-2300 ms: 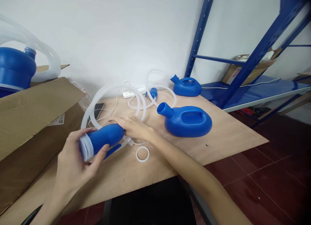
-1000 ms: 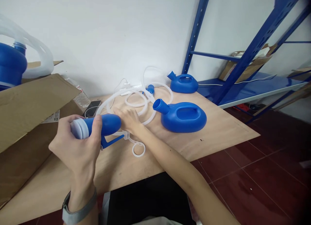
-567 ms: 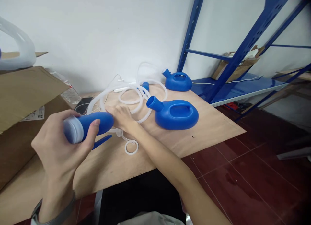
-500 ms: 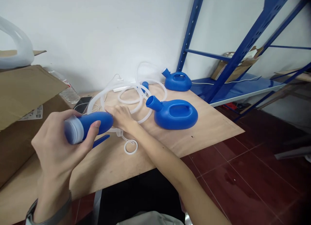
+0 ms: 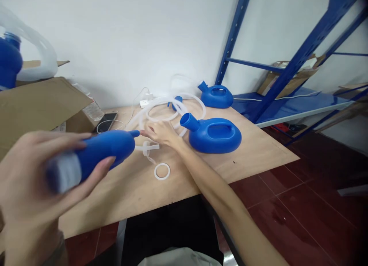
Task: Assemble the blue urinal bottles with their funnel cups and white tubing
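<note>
My left hand (image 5: pixel 43 174) is wrapped round a blue bottle (image 5: pixel 106 147) with a whitish translucent collar, held tilted above the table at the left. My right hand (image 5: pixel 161 132) reaches over the table, its fingertips at a small blue spout at the bottle's far end; whether they grip it is unclear. Beyond it lie coils of translucent tubing (image 5: pixel 155 101). Just right of my right hand stands a blue jug (image 5: pixel 214 137) with a handle and an open neck. A white ring (image 5: pixel 162 171) lies flat nearer to me, below a short tube end (image 5: pixel 152 146).
A second blue jug (image 5: pixel 217 96) and a small blue part (image 5: pixel 177 103) are farther back. Cardboard box (image 5: pixel 43 101), plastic bottle (image 5: pixel 92 107) and phone (image 5: pixel 107 122) occupy the left. Blue shelving (image 5: pixel 244 101) stands right of the table (image 5: pixel 258 158).
My left hand has moved left and nearer to me with the blue bottle. The bottle's small blue spout now shows by my right hand. The view has shifted left.
</note>
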A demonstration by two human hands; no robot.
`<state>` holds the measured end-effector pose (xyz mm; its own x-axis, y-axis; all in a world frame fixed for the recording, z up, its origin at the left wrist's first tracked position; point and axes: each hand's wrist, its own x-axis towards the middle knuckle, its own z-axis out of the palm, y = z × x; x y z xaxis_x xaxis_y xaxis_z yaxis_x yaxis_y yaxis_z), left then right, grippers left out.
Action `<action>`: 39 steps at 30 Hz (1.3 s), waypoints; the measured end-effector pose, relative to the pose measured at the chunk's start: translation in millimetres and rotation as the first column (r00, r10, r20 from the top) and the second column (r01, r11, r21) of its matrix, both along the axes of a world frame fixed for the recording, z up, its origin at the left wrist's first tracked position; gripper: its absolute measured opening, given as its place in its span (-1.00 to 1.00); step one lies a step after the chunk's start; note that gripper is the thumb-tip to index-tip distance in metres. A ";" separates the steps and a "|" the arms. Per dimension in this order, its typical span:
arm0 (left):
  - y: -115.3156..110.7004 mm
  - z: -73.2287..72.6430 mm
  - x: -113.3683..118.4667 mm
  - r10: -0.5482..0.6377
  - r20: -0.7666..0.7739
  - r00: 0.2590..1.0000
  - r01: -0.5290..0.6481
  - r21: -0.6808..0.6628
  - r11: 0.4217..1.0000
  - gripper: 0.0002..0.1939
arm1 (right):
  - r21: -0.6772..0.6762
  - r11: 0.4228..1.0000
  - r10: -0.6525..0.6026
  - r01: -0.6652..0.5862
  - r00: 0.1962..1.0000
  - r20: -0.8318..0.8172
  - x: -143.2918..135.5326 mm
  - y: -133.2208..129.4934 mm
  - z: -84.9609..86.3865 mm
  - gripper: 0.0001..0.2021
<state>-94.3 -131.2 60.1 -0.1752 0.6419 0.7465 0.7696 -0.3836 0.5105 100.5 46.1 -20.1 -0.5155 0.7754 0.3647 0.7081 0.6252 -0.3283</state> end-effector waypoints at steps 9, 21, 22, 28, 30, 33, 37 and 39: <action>16.9 -13.7 -4.0 0.049 -0.167 0.985 -0.020 0.168 0.986 -0.58 | -0.031 0.988 0.143 -0.153 0.966 -0.214 -2.5 8.5 -8.4 -0.70; 28.2 -32.0 41.2 -0.543 0.190 0.818 0.576 -0.261 0.775 -0.70 | -0.115 0.942 0.256 -0.314 0.898 -0.358 64.0 -121.5 39.2 0.03; 26.8 -31.9 46.6 -0.563 0.264 0.783 0.622 -0.297 0.725 -0.72 | -0.128 0.962 0.185 -0.240 0.923 -0.337 66.5 -130.6 35.9 -0.01; 32.0 -23.7 76.1 -0.497 0.584 0.642 0.744 -0.319 0.587 -0.68 | -0.119 0.991 0.016 -0.052 0.958 -0.287 76.4 -159.8 20.8 -0.24; 36.4 -17.6 84.9 -0.484 0.577 0.659 0.727 -0.323 0.605 -0.59 | -0.095 0.994 0.021 -0.050 0.959 -0.282 77.9 -164.2 18.4 -0.29; 41.1 -10.1 95.1 -0.480 0.521 0.706 0.681 -0.312 0.662 -0.55 | -0.081 0.997 -0.015 -0.014 0.940 -0.342 78.3 -167.2 14.8 -0.32; 44.1 -8.5 101.6 -0.456 0.527 0.717 0.621 -0.186 0.762 -0.58 | -0.133 0.990 -0.028 -0.041 0.878 -0.478 76.4 -166.9 14.2 -0.36; 44.7 -8.0 103.5 -0.447 0.542 0.712 0.577 -0.088 0.812 -0.57 | -0.179 0.982 -0.040 -0.069 0.838 -0.544 75.0 -166.7 15.6 -0.44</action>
<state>9.3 -86.5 52.1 -0.0537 0.8797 0.4726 0.1215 -0.4640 0.8775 175.6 -120.6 -4.5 -0.2883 0.8500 0.4409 0.3728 0.5237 -0.7660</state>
